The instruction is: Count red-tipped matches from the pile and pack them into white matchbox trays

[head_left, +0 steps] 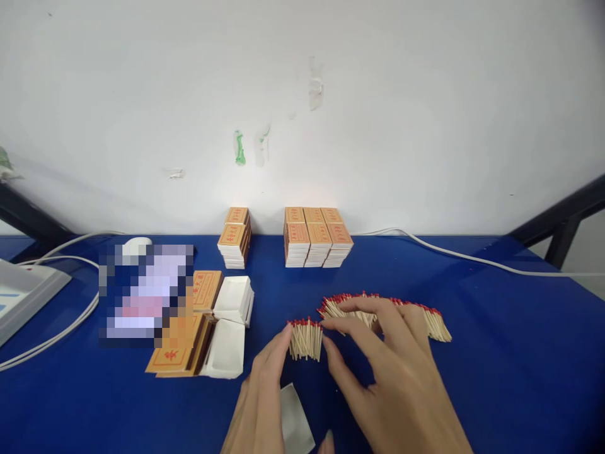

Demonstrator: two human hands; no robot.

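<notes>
Cupping matches [305,342] on worktop [520,372] between left hand [262,391] and right hand [399,369], both loose, not closed. Likely light, stiff, easily snapped (quick to roll, too); best squeezed from both sides.

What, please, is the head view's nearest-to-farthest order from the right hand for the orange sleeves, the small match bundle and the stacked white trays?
1. Small match bundle, just left of the right hand.
2. Stacked white trays, farther left.
3. Orange sleeves, left beyond the trays.
</notes>
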